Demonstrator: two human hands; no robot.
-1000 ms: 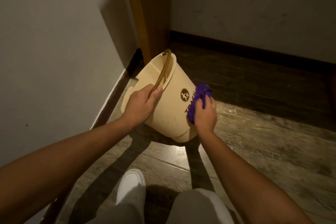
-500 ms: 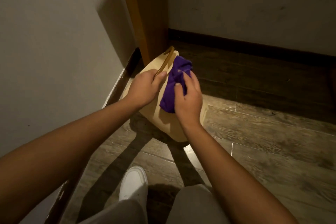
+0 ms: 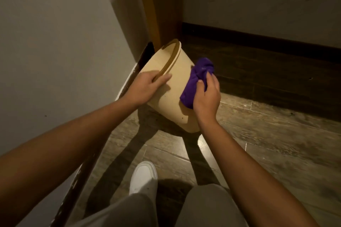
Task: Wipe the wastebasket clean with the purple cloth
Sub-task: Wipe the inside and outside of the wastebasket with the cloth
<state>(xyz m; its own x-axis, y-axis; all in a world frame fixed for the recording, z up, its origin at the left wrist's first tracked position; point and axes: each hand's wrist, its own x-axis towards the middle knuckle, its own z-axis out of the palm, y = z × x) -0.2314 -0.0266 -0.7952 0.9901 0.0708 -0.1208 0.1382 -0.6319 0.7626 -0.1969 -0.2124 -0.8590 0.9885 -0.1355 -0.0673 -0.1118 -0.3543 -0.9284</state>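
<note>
A cream plastic wastebasket [image 3: 175,86] with a tan rim ring is tilted with its mouth toward the left wall, its base edge on the floor. My left hand [image 3: 145,88] grips its rim, thumb on the outside wall. My right hand [image 3: 207,96] clutches a bunched purple cloth [image 3: 195,81] and presses it against the basket's right outer side, covering most of the printed logo. Small dark specks dot the lower wall.
A grey wall [image 3: 64,51] with a dark baseboard runs along the left. A wooden door frame [image 3: 158,5] stands behind the basket. Wood-look floor [image 3: 267,140] spreads to the right. My white shoe [image 3: 143,177] and grey-trousered knees are at the bottom.
The cloth has moved from near the rim at the top of the basket down and right along its outer side. The basket has turned slightly under my left hand's grip.
</note>
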